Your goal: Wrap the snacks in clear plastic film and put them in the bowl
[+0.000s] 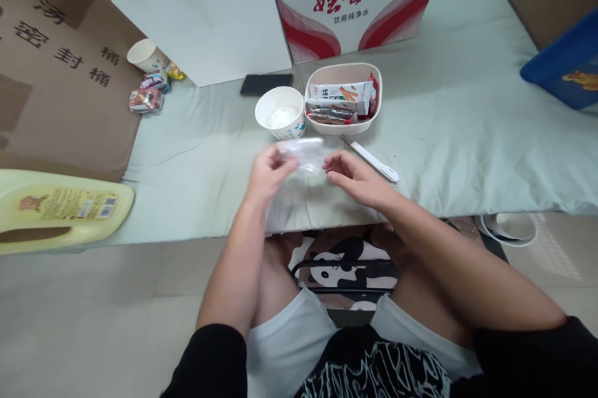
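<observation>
One blurred piece of clear plastic (303, 154) is in the left hand (268, 177), pinched between thumb and fingers above the near part of the covered table (467, 161). The right hand (357, 181) holds nothing visible; its thumb and fingers stand moderately apart just beside the plastic, though whether they touch it I cannot tell. The handling looks unfinished: the plastic is off the table and in neither the paper cup (295, 131) nor the oval basket (343, 129). Something pale and translucent already lies in the cup, while several packets, one white packet (343, 91) among them, remain in the basket. Whether the plastic has anything inside is too blurred to say. The white-handled knife (374, 160) lies on the table, near the right hand and out of both grips.
</observation>
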### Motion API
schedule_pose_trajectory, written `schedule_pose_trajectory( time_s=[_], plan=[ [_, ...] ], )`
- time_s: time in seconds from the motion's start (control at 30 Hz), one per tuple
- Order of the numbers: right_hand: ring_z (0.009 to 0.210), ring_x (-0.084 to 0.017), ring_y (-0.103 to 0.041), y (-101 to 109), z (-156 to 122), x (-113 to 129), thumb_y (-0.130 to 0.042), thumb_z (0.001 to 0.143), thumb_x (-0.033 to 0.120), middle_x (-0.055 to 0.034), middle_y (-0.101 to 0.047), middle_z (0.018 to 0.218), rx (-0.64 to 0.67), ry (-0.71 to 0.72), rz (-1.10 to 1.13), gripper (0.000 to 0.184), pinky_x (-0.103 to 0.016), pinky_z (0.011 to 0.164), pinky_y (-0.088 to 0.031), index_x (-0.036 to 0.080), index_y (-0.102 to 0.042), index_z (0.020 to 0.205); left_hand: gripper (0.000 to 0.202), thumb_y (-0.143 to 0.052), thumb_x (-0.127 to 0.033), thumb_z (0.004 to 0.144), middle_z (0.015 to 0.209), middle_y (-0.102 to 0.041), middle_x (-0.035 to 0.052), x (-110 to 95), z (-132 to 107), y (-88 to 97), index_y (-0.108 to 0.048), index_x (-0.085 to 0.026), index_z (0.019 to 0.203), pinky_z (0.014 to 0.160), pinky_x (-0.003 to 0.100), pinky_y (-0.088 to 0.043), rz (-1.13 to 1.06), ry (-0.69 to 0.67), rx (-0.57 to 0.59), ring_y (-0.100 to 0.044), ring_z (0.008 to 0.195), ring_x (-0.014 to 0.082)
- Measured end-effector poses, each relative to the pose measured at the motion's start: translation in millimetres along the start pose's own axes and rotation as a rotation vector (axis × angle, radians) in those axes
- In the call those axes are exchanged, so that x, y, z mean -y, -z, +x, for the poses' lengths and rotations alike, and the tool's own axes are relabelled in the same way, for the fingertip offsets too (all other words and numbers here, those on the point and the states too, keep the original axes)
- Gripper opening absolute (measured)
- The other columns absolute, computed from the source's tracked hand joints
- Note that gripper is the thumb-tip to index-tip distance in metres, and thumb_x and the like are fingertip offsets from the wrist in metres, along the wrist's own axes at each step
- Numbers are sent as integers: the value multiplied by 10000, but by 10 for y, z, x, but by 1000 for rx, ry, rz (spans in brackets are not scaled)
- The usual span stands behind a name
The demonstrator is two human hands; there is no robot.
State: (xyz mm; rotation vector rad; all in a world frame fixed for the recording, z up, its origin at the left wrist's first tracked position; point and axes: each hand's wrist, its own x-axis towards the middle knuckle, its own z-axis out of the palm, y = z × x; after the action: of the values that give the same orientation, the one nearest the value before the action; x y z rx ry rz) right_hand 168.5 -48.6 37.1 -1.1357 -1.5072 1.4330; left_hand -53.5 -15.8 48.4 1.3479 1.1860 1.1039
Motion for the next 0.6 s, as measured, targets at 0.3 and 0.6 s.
schedule_pose_trajectory(
  time_s=[0.3,0.6],
  plan=[
    [817,-172,-591,39,30,55,-523,902,354,-15,-650,887,70,-63,-82,164,-337,785,-447,207,-576,950,172,-665,-130,617,672,-529,-21,-669,656,294,-545,-212,709,701,285,-470,917,-209,-354,-544,686,158],
    [748,-163,-566,100,97,115,-501,902,259,3,-632,788,68,-85,-110,135,-296,720,-411,201,-621,921,213,-686,-257,550,701,-688,37,-1006,1434,-248,-748,-209,748,738,310,-538,1106,641,559,-699,821,252]
  ],
)
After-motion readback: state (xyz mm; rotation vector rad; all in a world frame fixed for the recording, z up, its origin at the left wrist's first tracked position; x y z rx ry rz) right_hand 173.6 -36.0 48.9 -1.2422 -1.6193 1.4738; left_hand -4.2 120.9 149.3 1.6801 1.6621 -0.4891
